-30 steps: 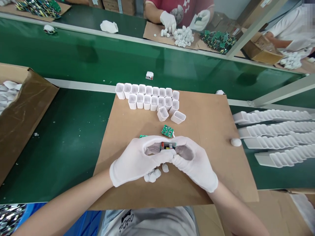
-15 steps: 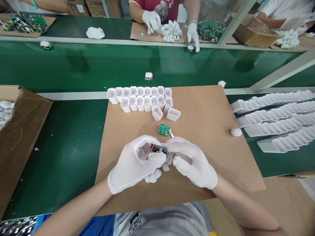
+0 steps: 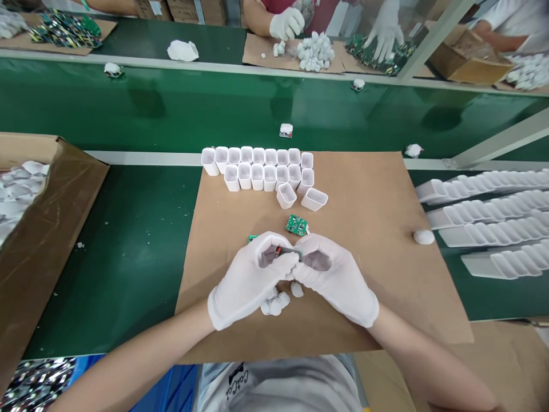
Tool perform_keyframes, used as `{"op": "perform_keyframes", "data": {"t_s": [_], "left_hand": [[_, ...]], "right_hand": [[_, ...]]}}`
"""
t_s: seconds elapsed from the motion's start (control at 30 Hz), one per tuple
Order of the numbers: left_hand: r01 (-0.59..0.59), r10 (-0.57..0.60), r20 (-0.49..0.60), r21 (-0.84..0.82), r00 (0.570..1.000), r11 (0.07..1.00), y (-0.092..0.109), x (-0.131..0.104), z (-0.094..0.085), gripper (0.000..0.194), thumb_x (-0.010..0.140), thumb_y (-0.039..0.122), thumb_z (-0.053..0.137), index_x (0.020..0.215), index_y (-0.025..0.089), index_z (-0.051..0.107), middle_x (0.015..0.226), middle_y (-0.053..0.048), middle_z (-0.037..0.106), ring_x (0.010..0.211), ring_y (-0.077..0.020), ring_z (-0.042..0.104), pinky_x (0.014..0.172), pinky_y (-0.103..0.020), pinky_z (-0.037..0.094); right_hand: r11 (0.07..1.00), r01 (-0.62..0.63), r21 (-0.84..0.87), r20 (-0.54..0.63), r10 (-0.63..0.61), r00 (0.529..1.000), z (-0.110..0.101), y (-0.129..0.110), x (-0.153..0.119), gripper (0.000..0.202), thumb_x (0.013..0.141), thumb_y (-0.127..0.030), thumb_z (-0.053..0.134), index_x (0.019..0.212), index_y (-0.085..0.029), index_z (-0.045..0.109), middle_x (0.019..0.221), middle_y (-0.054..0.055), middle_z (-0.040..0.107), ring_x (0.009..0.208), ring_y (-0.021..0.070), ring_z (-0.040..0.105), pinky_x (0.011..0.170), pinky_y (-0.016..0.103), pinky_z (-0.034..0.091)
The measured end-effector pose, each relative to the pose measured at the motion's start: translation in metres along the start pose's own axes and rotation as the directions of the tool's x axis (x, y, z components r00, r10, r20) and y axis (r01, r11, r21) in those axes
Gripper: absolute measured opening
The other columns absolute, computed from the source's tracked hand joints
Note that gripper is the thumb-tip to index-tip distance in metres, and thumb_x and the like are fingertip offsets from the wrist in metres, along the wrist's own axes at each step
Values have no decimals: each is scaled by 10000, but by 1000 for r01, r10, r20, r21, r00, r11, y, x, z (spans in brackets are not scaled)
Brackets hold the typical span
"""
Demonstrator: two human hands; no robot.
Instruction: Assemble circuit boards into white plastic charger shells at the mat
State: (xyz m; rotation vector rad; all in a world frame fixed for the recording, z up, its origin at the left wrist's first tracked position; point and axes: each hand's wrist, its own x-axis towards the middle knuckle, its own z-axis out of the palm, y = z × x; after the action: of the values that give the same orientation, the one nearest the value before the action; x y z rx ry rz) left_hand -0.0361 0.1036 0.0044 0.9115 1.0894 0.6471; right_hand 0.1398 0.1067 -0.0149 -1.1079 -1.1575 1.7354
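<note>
My left hand [image 3: 256, 273], in a white glove, is closed around a small circuit board [image 3: 286, 250] with a red part on it. From the other side my right hand [image 3: 333, 274], gloved as well, pinches at the board's right end; its fingertips meet those of the left. Most of the board is hidden by the fingers. Just beyond the hands a green circuit board [image 3: 297, 225] lies on the cardboard sheet [image 3: 364, 212]. The edge of another green board [image 3: 253, 238] shows behind my left hand. Small white lumps [image 3: 275, 303] lie beneath the hands.
Small white cups [image 3: 270, 177] stand in rows at the sheet's far edge. Stacked white cups [image 3: 497, 223] lie to the right, near a white round piece [image 3: 424, 237]. A carton [image 3: 55, 194] of white pieces stands left. Across the green belt [image 3: 206, 109] sits a co-worker with gloved hands.
My right hand has closed in on the board, its fingertips now against my left hand's. The view has shifted slightly left. A co-worker's hand has moved from the belt edge to a pile of boards.
</note>
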Motion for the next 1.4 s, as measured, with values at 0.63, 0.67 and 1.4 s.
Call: {"op": "perform_keyframes", "data": {"t_s": [0.63, 0.67, 1.4], "left_hand": [[0, 28, 232, -119, 972, 993, 8, 9, -2, 431, 933, 417, 577, 1301, 194, 562, 927, -115, 697, 780, -277, 700, 699, -408, 528], [8, 19, 224, -118, 974, 993, 8, 9, -2, 436, 926, 425, 588, 1295, 194, 567, 922, -113, 697, 786, -280, 701, 703, -406, 527], [40, -39, -102, 4, 994, 999, 15, 4, 6, 381, 835, 444, 675, 1147, 226, 686, 862, -44, 711, 739, -195, 705, 604, -240, 571]], "right_hand": [[995, -86, 51, 84, 81, 993, -12, -14, 1, 289, 886, -429, 693, 832, -173, 569, 709, -14, 605, 590, 106, 571, 532, 218, 431], [994, -93, 55, 108, 86, 990, -11, -15, 1, 278, 889, -425, 691, 853, -176, 573, 722, -12, 614, 590, 109, 580, 534, 222, 441], [991, -107, -75, -36, 104, 994, 4, -14, 4, 212, 817, -350, 772, 911, -206, 649, 827, -10, 611, 646, 111, 580, 474, 187, 479]]}}
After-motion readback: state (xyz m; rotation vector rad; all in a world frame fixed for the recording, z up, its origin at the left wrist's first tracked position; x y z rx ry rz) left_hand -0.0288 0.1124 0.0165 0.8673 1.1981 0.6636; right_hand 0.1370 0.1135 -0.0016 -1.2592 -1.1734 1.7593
